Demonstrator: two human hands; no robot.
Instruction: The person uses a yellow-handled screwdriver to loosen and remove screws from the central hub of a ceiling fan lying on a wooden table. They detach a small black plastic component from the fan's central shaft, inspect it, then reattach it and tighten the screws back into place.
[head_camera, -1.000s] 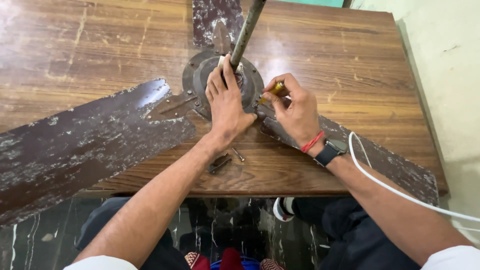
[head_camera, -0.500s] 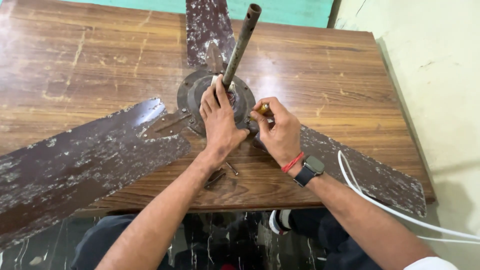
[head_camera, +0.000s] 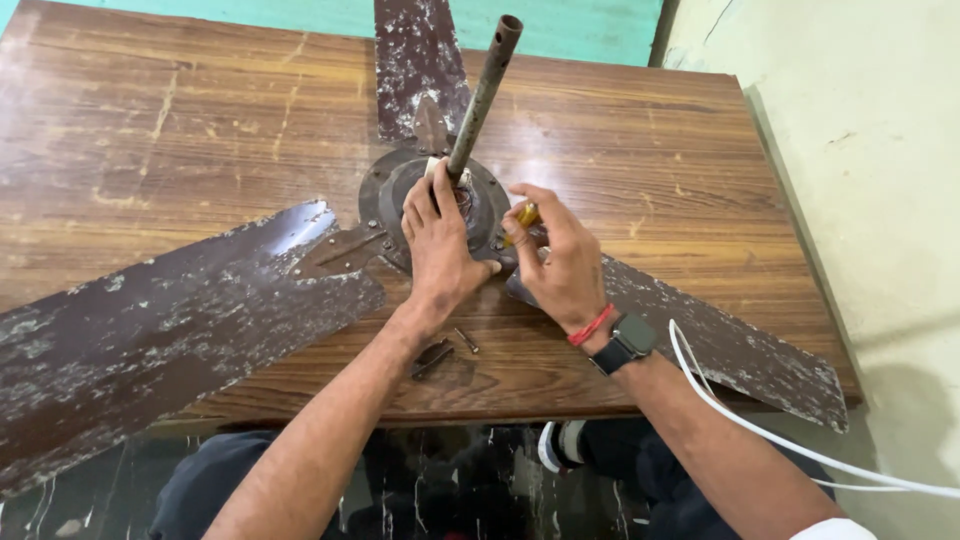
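Observation:
An old brown ceiling fan lies on a wooden table (head_camera: 200, 150), its round motor hub (head_camera: 385, 195) in the middle and a rusty down rod (head_camera: 480, 95) sticking up from it. My left hand (head_camera: 440, 250) presses flat on the hub at the foot of the rod. My right hand (head_camera: 560, 260) grips a yellow-handled screwdriver (head_camera: 525, 215) against the hub's right side. Three worn blades spread out: one long blade (head_camera: 170, 340) to the left, one (head_camera: 415, 60) to the back, one (head_camera: 730, 345) to the right under my right wrist.
A small screw (head_camera: 466, 340) and a dark metal piece (head_camera: 432, 357) lie on the table near my left wrist. A white cable (head_camera: 760, 430) runs past my right forearm. A pale wall (head_camera: 860, 150) borders the table's right side. My legs are below the front edge.
The camera has tilted, so hub and hands sit lower in view. My right hand has shifted slightly on the screwdriver; my left hand stays on the hub.

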